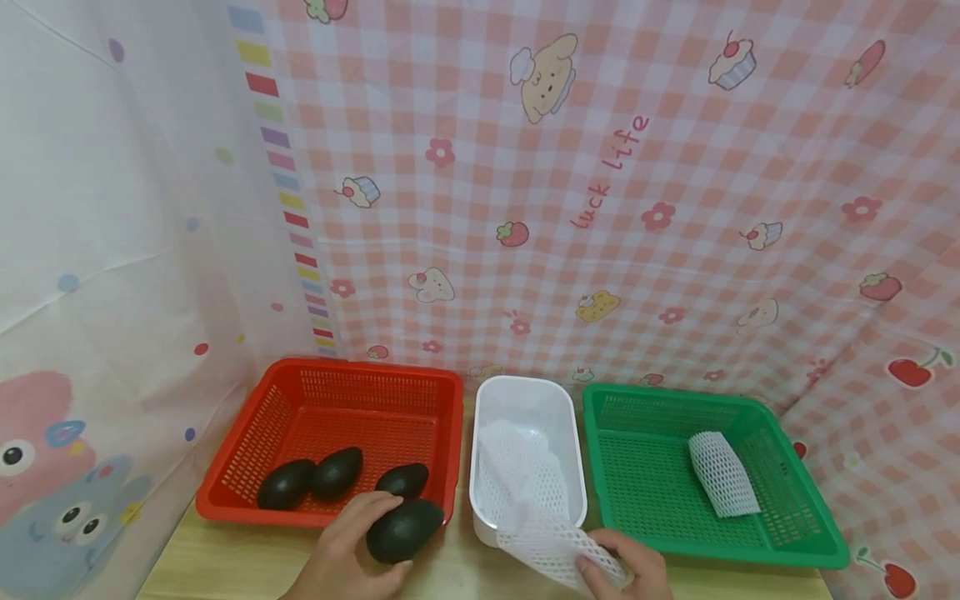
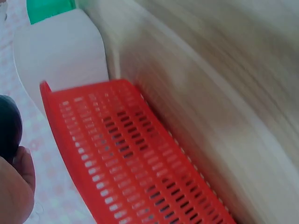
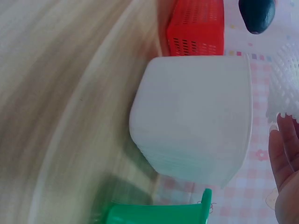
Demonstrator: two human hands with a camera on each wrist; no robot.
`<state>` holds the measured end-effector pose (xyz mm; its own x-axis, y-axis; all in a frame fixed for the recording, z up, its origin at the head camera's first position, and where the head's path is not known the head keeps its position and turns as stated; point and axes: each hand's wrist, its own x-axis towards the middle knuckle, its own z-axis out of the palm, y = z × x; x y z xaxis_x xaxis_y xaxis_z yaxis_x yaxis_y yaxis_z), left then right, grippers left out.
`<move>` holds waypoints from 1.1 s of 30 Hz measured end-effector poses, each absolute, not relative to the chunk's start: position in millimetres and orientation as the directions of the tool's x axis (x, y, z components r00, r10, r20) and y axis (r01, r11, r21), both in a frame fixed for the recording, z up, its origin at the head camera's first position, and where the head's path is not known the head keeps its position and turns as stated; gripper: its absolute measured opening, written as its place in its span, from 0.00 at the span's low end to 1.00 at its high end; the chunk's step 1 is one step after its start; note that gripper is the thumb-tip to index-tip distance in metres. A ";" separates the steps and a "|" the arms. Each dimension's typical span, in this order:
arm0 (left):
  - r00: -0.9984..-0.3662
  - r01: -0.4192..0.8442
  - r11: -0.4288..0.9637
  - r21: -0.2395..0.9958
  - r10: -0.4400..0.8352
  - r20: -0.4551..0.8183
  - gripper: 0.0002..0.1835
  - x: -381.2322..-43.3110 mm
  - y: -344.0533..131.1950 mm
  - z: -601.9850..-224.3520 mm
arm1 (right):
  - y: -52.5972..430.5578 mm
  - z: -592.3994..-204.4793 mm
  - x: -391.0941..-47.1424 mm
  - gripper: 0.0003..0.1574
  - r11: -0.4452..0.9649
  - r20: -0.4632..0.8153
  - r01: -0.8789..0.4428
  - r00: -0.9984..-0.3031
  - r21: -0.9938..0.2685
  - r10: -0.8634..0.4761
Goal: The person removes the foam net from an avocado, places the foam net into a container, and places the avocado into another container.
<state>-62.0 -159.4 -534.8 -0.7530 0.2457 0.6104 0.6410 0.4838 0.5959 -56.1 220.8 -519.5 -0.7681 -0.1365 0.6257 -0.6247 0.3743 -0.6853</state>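
Observation:
My left hand (image 1: pixel 354 546) grips a dark green avocado (image 1: pixel 403 532) above the front right corner of the red basket (image 1: pixel 330 518). Several more avocados, such as this one (image 1: pixel 337 473), lie in that basket. In my right hand (image 1: pixel 633 567) I pinch a white foam net sleeve (image 1: pixel 551 546) by one end, over the front rim of the white tub (image 1: pixel 480 500). Other white netting (image 1: pixel 543 475) lies inside the tub. The right wrist view shows the sleeve (image 3: pixel 285 84) at the fingertips and the held avocado (image 3: pixel 257 15) apart from it.
To the right stands a green basket (image 1: pixel 645 540), with a net-wrapped item (image 1: pixel 723 475) in it. The three containers sit side by side on a wooden table (image 1: pixel 240 567). Behind them hangs a pink checked curtain (image 1: pixel 480 192).

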 end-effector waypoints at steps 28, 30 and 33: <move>-0.775 0.523 0.616 0.589 0.058 0.629 0.39 -108.3 -194.9 -535.8 | 208.2 -487.5 -116.0 0.14 0.346 0.414 -0.335 -0.890 -0.876 0.188; -0.783 0.508 0.621 0.596 0.045 0.621 0.38 -110.9 -196.9 -536.6 | 206.2 -487.3 -121.5 0.13 0.343 0.399 -0.318 -0.895 -0.884 0.199; -0.778 0.499 0.629 0.596 0.022 0.627 0.38 -115.1 -199.9 -538.3 | 201.9 -487.9 -130.0 0.14 0.334 0.372 -0.288 -0.900 -0.898 0.225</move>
